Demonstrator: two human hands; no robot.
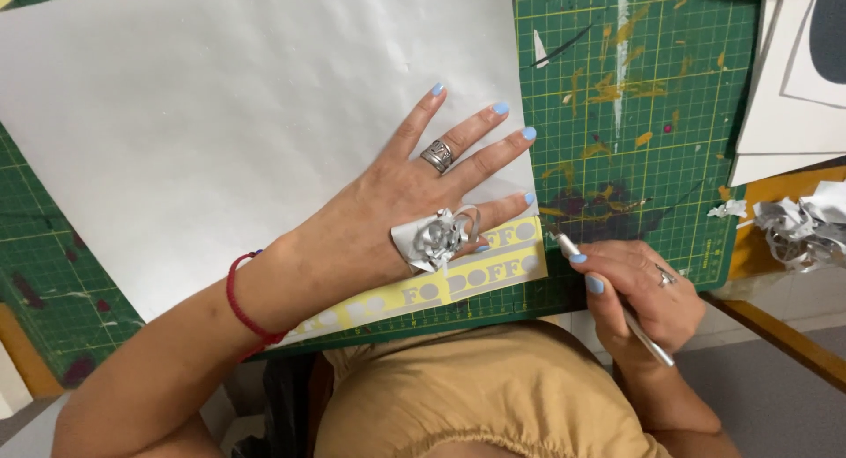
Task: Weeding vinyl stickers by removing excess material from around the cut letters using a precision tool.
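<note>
Left hand: we see the left hand (pixel 401 207) lying flat with fingers spread on a large grey sheet (pixel 220 114), pressing it down; it grips nothing.
Scrap: a crumpled silvery scrap (pixel 434 238) sits stuck on the back of that hand, near the thumb side.
Right hand: the right hand (pixel 639 290) is closed around a thin craft knife (pixel 608 295), held like a pen.
Knife tip: we find it just beside the left little finger, at the right end of the yellow strip.
Yellow strip: a yellow strip (pixel 493 268) with cut-out letters lies under the left hand's lower edge, along the sheet's near border.
Mat: a green cutting mat (pixel 634 96) lies under everything.
Beyond the right hand: more crumpled scraps (pixel 797 229).
</note>
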